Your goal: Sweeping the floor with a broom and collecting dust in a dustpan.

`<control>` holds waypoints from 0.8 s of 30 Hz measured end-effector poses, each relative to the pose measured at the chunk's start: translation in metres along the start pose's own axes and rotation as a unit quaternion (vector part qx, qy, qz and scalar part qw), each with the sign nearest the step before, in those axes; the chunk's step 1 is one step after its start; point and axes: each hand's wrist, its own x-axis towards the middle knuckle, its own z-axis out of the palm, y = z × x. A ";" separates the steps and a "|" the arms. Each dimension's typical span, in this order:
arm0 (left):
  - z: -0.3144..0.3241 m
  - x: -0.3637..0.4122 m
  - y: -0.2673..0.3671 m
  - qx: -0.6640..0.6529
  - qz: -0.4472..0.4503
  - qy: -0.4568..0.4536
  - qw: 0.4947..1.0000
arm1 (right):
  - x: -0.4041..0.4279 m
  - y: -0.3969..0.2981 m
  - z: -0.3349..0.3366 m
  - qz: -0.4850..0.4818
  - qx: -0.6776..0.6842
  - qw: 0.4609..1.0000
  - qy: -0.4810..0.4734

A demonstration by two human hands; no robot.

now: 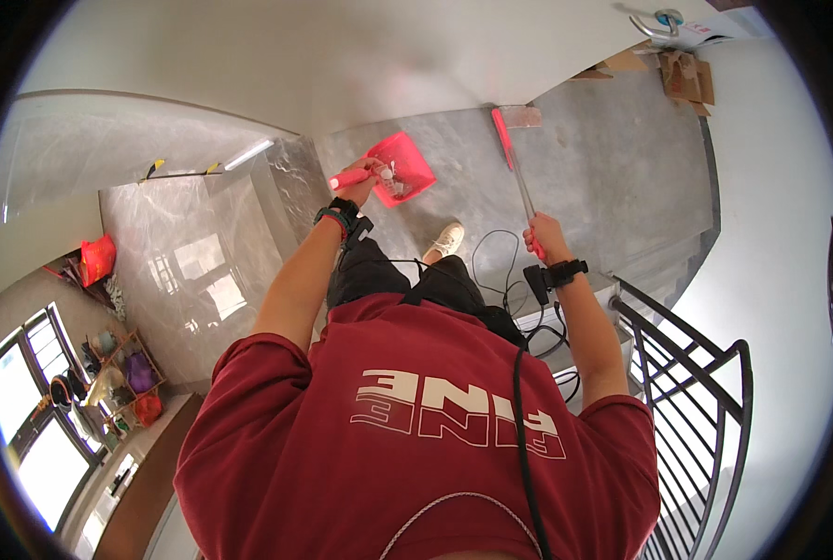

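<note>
My left hand (363,186) grips the handle of a red plastic dustpan (408,155), tilted over the grey floor. Inside the pan are pieces of clear and white litter (391,179) and some fine dirt. My right hand (548,236) is closed around the red grip of a long-handled broom (523,187). Its narrow red head (501,133) points away from me, beside a reddish brick (521,117) at the foot of the pale door panel. Whether the bristles touch the floor I cannot tell.
A black metal stair railing (697,371) and steps lie to my right. Black cables (507,280) hang by my legs. Cardboard boxes (688,78) stand at the far right below a door handle (658,26). A doorway on the left opens onto a shiny tiled floor (199,259).
</note>
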 end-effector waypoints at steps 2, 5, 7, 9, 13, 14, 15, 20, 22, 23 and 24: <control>-0.008 -0.002 -0.006 -0.009 0.005 0.001 1.000 | -0.001 -0.001 0.007 0.009 0.010 1.000 0.007; -0.030 0.003 -0.017 0.005 0.007 -0.040 0.999 | 0.005 -0.004 0.031 -0.003 -0.038 0.999 -0.015; -0.047 0.002 0.002 -0.004 -0.017 -0.061 0.998 | 0.006 -0.002 0.069 0.002 -0.101 0.994 -0.032; -0.067 0.008 -0.015 0.086 0.115 -0.026 0.989 | 0.006 0.018 0.112 -0.004 -0.101 0.995 -0.004; -0.098 0.020 -0.042 0.012 0.087 -0.064 0.994 | -0.031 0.044 0.181 0.018 -0.139 0.990 -0.022; -0.103 0.020 -0.042 0.007 0.080 -0.070 0.994 | -0.045 0.048 0.192 0.035 -0.147 0.988 -0.021; -0.108 0.021 -0.039 -0.002 0.068 -0.076 0.995 | -0.061 0.046 0.202 0.049 -0.154 0.987 -0.018; -0.127 0.027 -0.026 -0.025 0.012 -0.106 0.994 | -0.106 0.055 0.194 0.103 -0.062 0.991 -0.051; -0.140 0.026 -0.024 -0.024 -0.008 -0.110 0.994 | -0.126 0.048 0.206 0.093 -0.079 0.992 -0.030; -0.147 0.025 -0.023 -0.022 -0.027 -0.105 0.994 | -0.129 0.048 0.212 0.082 -0.101 0.991 -0.014; -0.156 0.025 -0.029 -0.006 0.026 -0.100 0.995 | -0.127 0.050 0.215 0.053 -0.112 0.992 0.006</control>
